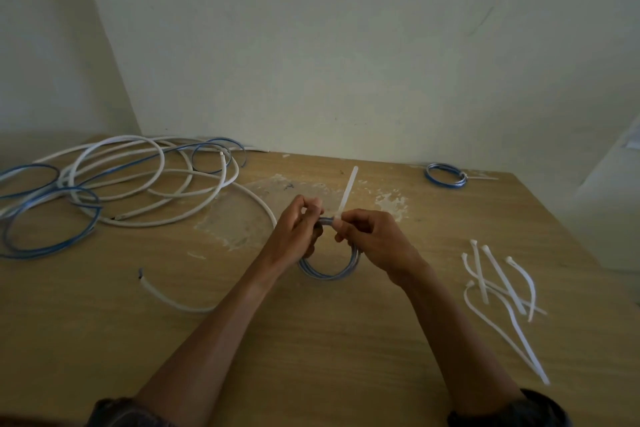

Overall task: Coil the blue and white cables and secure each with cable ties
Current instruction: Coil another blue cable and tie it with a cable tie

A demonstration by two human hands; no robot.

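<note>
At my far left, loose white cable [145, 180] and blue cable [45, 218] sprawl in smooth, springy loops over the scuffed wooden table [311, 340]. A short white cable piece [169, 298] curves alone on bare wood nearer me. My left hand [294, 232] pinches the top of a small round blue coil [327, 267]. My right hand [370, 239] grips the flat white cable tie [347, 192] around it, tail pointing up. Right of that lie spare ties [502, 291], with a finished coil [445, 175] near the far edge.
</note>
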